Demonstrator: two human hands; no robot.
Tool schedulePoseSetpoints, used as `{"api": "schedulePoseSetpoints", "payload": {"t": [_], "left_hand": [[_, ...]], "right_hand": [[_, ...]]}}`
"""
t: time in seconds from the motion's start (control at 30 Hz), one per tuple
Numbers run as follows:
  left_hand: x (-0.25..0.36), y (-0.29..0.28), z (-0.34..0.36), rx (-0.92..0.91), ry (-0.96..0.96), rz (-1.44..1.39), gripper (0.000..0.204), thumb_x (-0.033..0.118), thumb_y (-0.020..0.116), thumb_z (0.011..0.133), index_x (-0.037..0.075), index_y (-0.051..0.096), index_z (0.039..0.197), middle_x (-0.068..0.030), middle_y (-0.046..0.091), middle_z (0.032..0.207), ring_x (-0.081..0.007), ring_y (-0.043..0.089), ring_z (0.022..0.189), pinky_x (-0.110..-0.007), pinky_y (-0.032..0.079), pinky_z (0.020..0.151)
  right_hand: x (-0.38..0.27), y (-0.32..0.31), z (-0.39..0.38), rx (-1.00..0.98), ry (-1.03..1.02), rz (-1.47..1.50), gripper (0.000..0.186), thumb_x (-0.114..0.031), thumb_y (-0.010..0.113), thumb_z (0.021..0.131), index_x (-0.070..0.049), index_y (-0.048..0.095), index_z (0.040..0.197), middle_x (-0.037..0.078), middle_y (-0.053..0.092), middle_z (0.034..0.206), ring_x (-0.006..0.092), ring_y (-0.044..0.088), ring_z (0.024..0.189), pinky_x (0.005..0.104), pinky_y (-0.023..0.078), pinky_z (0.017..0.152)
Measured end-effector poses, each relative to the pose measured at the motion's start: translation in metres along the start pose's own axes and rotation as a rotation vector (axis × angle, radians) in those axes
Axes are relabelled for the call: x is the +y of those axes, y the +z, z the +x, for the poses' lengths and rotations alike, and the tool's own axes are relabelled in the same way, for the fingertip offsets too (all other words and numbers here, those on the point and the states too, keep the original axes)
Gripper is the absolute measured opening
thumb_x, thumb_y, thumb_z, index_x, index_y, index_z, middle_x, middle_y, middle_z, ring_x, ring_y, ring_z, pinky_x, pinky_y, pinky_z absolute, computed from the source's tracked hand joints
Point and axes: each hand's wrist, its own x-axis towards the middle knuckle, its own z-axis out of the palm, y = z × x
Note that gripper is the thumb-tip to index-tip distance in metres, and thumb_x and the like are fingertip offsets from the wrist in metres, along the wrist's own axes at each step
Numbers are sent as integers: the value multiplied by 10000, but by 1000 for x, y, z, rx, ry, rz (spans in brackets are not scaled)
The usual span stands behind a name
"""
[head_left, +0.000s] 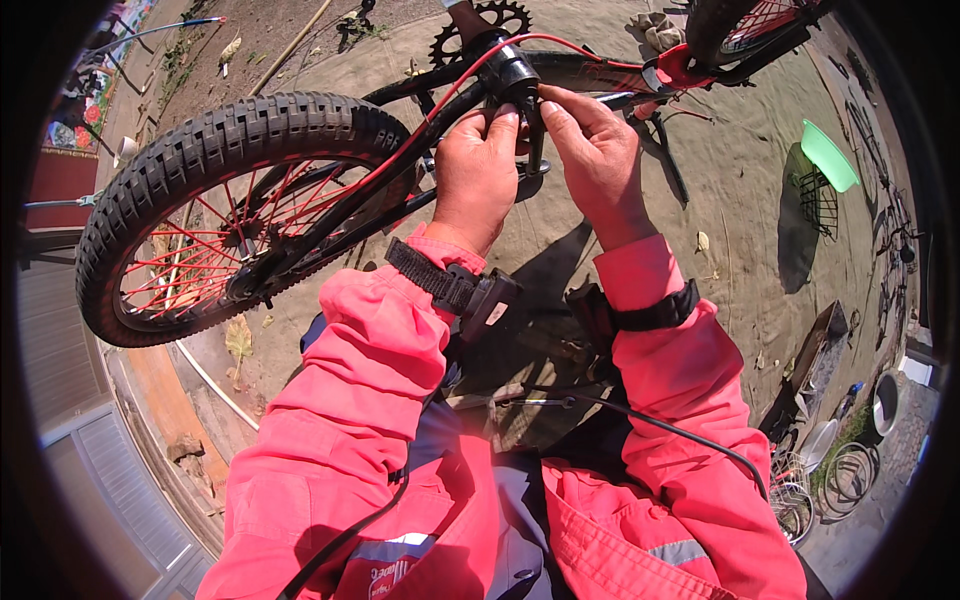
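Observation:
A bicycle with a knobby black tyre (245,120) and red spokes lies across the far side in front of me. Both my hands work close together at its black bottom bracket shell (508,72), beside the toothed chainring (505,15). My left hand (475,180) is closed, its thumb pressed against the narrow black bar (536,150) under the shell. From the other side, my right hand (600,165) pinches near the top of that bar. Its fingertips are partly hidden, so what they hold cannot be made out. A red cable (450,100) runs along the frame.
At right, a green plastic basin (828,155) rests by a black wire basket (818,203). A wrench (540,402) lies on the ground cloth near my knees. Black cables (690,430) cross my sleeves. Metal rings (850,475) and a long metal tray (815,350) lie at lower right.

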Motion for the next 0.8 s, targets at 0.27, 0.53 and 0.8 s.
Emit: {"api": "schedulePoseSetpoints", "payload": {"t": [0.27,0.53,0.8], "left_hand": [[2,2,1,17,9,-29,257,191,614,1067,-26,749,1034,-34,756,904,-93,661,781,-276,523,697],[2,1,1,9,4,-71,268,205,616,1069,-18,751,1006,-20,734,879,-78,606,748,-274,490,666],[12,2,-9,38,-30,-41,247,214,650,1056,-8,757,1064,-1,723,879,-53,587,758,-245,485,672]], "right_hand": [[1,1,-1,2,-17,-16,265,-91,695,966,36,754,1191,111,758,1051,133,713,905,281,583,803],[2,0,-2,-22,20,-10,274,-90,690,967,33,753,1204,123,743,1090,143,707,925,283,575,824],[0,2,-4,-19,-29,3,268,-77,688,970,34,753,1205,116,740,1096,137,707,945,279,574,825]]}}
